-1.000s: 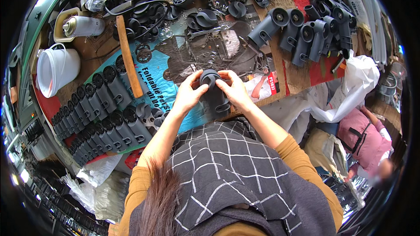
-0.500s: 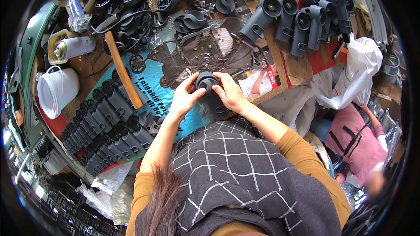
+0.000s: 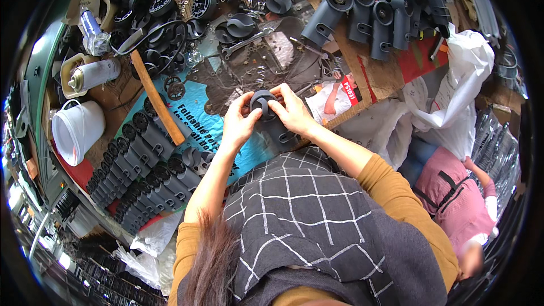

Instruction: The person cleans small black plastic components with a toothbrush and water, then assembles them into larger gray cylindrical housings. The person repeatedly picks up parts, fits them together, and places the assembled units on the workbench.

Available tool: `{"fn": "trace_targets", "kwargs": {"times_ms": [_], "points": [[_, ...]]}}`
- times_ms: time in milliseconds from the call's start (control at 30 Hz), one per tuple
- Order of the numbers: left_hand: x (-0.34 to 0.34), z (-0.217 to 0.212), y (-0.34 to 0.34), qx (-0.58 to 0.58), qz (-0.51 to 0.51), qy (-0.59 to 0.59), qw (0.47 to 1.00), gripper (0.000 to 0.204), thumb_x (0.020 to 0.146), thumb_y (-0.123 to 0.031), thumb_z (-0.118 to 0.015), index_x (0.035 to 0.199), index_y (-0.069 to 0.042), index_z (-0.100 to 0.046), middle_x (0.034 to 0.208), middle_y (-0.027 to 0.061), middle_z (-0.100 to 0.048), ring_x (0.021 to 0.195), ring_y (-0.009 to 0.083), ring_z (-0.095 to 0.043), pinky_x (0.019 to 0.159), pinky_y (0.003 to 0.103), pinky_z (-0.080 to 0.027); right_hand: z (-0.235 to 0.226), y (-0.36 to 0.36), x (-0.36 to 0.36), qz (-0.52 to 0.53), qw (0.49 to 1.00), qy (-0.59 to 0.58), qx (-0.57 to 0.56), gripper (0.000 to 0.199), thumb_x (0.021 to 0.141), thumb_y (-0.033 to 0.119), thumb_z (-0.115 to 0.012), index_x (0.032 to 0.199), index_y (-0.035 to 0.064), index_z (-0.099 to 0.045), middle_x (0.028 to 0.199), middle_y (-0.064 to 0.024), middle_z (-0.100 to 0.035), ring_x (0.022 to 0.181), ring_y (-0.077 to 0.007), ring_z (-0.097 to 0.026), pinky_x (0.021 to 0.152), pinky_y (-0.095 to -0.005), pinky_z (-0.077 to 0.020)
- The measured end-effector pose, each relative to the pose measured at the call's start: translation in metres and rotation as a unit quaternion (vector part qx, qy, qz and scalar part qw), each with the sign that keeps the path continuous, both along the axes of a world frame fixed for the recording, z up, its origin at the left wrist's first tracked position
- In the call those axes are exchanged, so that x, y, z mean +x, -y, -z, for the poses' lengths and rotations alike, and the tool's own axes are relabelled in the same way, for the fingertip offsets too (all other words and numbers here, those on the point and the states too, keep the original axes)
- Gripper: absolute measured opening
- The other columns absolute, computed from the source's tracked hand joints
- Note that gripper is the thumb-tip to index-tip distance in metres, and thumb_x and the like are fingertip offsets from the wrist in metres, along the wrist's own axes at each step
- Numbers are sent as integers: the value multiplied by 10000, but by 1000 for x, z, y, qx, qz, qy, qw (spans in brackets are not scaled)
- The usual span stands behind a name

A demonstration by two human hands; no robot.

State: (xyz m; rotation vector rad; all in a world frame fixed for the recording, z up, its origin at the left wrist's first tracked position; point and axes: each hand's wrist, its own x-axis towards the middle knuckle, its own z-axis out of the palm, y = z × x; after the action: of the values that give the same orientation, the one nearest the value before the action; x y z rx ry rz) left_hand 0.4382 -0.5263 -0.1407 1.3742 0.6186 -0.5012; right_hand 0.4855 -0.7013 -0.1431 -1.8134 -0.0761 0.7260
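Hands meet at the picture's centre: left hand [image 3: 239,124] and right hand [image 3: 293,114] both grip a dark grey plastic fitting [image 3: 266,110], round-capped on top with a tubular body below. Rows of matching fittings [image 3: 141,164] lie at eight o'clock, a white bucket [image 3: 76,130] at nine.
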Motion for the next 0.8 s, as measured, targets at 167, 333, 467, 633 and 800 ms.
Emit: {"fn": "trace_targets", "kwargs": {"times_ms": [167,333,467,633,800], "points": [[0,1,-1,125,121,52,983,478,802,-55,-659,1254,25,-527,1144,116,-598,964,185,-609,864,301,-495,0,2,-8,-16,1000,-1,-2,320,865,137,-606,1144,30,-493,1070,-159,-592,997,-258,-604,875,-361,-478],[11,-17,-10,105,174,37,978,509,772,-158,-710,1230,2,-555,1026,126,-627,932,210,-608,852,330,-490,-10,3,-3,-2,997,-74,19,279,909,122,-573,1161,19,-511,1078,-105,-608,996,-166,-590,864,-304,-479],[6,-55,-24,-30,104,127,986,921,648,-286,-840,1414,-78,-373,1291,121,-488,1218,231,-448,1002,364,-403,-39,11,2,36,973,-119,193,254,968,165,-530,1176,23,-497,1092,-77,-587,993,-151,-567,869,-295,-466],[1,-87,-6,-48,143,101,983,873,644,-276,-864,1344,-71,-382,1249,106,-505,1177,216,-472,1019,352,-378,-92,13,-7,-3,990,133,-44,228,968,249,-512,933,24,-498,821,-167,-563,787,-331,-582,705,-418,-463],[-12,-118,0,31,228,196,953,862,641,-207,-875,1323,-60,-368,1226,127,-491,1159,237,-488,989,345,-405,-130,13,-25,-78,971,218,-53,206,944,214,-511,865,25,-489,774,-206,-554,761,-406,-565,676,-487,-451]]}}
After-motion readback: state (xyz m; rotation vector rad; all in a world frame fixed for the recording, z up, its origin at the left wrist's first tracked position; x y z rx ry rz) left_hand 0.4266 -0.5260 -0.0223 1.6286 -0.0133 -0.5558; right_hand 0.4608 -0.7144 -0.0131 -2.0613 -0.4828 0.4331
